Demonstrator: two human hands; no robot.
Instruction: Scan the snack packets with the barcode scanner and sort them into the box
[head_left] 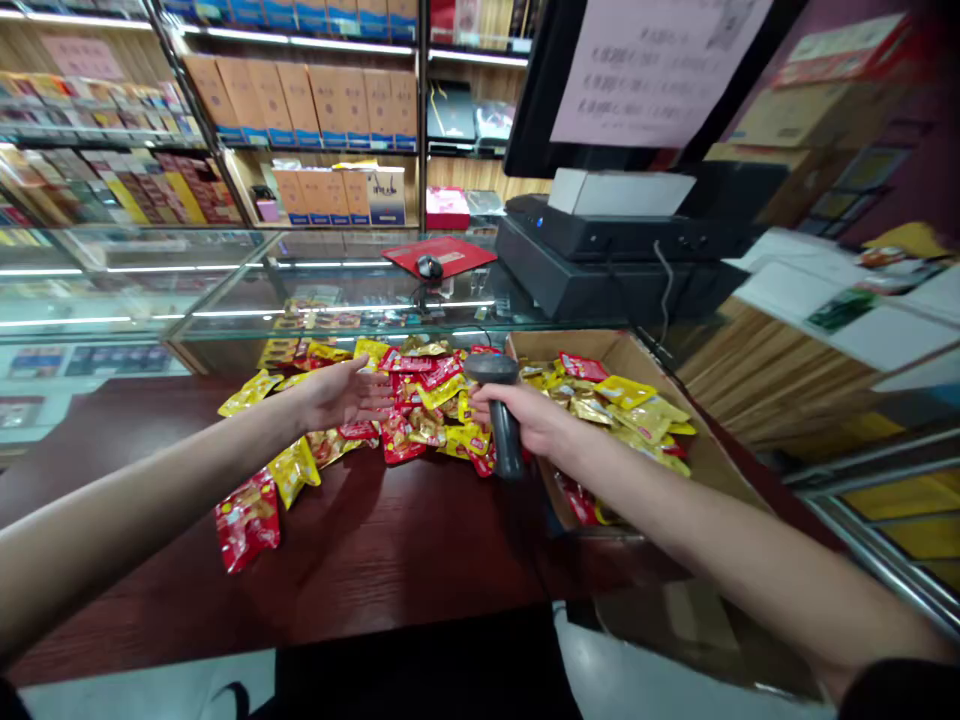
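My right hand (531, 415) is wrapped round the handle of a dark barcode scanner (505, 440), its head up and over the packets' right end. My left hand (341, 393) reaches over the heap of snack packets (427, 395), fingers stretched out and nothing in its grasp; whether its fingertips touch a packet I cannot tell. The packets are red, yellow and gold. At the heap's left front lie a red packet (249, 520) and a yellow packet (295, 470). Just right of the scanner, a cardboard box (712, 455) holds more such packets (634, 405), partly covered by my right forearm.
The heap and box stand on a dark red-brown table (360, 560). Behind rises a glass counter (345, 275) with a mouse (429, 267) on a red mat (457, 255). A black cash drawer (585, 275) and a monitor (637, 80) stand at the back right.
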